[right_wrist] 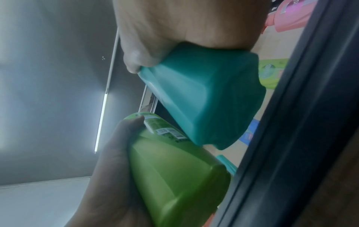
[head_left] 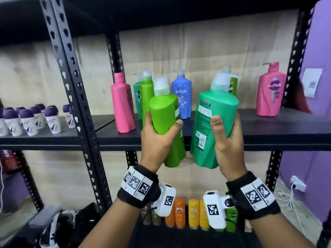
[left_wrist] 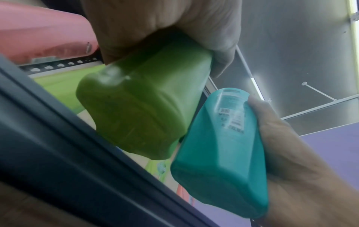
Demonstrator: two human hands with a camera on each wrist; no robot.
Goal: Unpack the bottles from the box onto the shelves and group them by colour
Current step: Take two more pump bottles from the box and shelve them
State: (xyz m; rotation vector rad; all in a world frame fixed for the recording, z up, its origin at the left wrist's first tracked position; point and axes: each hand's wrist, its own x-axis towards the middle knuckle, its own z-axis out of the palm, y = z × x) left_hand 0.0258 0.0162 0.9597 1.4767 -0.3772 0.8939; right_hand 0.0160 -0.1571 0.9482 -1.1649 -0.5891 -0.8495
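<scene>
My left hand (head_left: 157, 138) grips a lime green bottle (head_left: 165, 120) with a clear-wrapped cap, held tilted in front of the shelf edge (head_left: 268, 145). My right hand (head_left: 225, 138) grips a larger teal green pump bottle (head_left: 213, 122) beside it. In the left wrist view the lime bottle's base (left_wrist: 136, 113) fills the middle, with the teal bottle (left_wrist: 219, 153) to its right. In the right wrist view the teal bottle (right_wrist: 205, 98) is above the lime bottle (right_wrist: 174, 176). On the shelf stand a pink bottle (head_left: 123, 106), green bottles (head_left: 144, 95), a blue bottle (head_left: 182, 95) and a pink pump bottle (head_left: 270, 92).
Several small purple-capped roll-on bottles (head_left: 30, 120) fill the left shelf. A black upright post (head_left: 71, 86) separates the two shelf bays. Below my wrists, orange (head_left: 177, 213) and yellow bottles (head_left: 195, 213) stand in a row. A purple wall (head_left: 318, 51) lies to the right.
</scene>
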